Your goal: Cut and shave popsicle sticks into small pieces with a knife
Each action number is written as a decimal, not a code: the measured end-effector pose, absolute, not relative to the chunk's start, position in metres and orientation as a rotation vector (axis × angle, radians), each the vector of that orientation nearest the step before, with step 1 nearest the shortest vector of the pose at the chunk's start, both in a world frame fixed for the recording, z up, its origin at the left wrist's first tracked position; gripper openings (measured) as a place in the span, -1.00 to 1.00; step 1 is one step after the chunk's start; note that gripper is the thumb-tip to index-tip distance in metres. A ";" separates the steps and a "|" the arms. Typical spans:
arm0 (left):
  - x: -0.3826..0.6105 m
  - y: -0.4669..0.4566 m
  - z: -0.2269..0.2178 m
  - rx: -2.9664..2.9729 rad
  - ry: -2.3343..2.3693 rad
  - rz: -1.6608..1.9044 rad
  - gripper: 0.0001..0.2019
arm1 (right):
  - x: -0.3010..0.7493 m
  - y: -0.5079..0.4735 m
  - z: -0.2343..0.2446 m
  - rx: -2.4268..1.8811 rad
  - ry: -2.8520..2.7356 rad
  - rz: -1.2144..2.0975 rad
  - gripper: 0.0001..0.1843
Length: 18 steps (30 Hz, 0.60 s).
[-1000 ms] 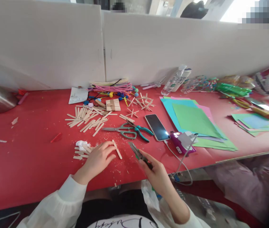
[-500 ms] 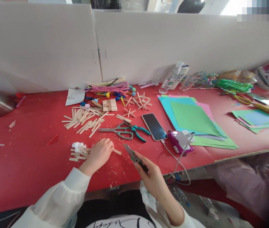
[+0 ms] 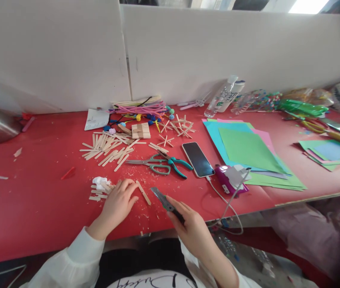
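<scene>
Wooden stick [image 3: 143, 193] — between the hands [image 3: 118, 201] [image 3: 194, 228]

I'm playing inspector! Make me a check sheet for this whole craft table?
Surface: red table, dotted with pale shavings
Things at the hands: cutter knife, blade out; single stick lying on the table
Clutter: loose sticks, scissors, pliers, phone, coloured paper
Left hand: fingers beside the single stick; can't tell if touching
Right hand: gripping the cutter knife
Cables: white cable from the phone, looping past the front edge
Surroundings: white panels behind
</scene>
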State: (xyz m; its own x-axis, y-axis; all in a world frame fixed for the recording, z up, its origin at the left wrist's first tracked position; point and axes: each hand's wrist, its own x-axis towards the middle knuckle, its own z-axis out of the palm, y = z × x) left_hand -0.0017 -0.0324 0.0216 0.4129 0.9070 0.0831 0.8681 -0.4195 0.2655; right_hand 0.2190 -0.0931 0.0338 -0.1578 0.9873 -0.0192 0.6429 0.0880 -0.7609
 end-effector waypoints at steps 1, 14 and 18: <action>-0.003 -0.032 0.020 2.506 1.535 0.349 -0.72 | 0.218 -0.093 0.033 -1.606 -1.876 0.879 -0.58; 0.006 -0.028 0.026 2.539 1.652 0.131 -0.82 | 0.216 -0.094 0.035 -1.749 -2.057 0.732 -0.59; 0.008 -0.047 0.022 2.506 1.625 0.303 -0.88 | 0.217 -0.090 0.037 -1.781 -2.223 0.511 -0.57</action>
State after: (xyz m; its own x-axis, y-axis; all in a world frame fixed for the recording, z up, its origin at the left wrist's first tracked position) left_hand 0.0081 -0.0474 0.0219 0.3966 0.9134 0.0922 0.8852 -0.4071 0.2250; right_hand 0.2168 -0.0901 0.0374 -0.2237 0.9743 -0.0257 0.8878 0.1928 -0.4179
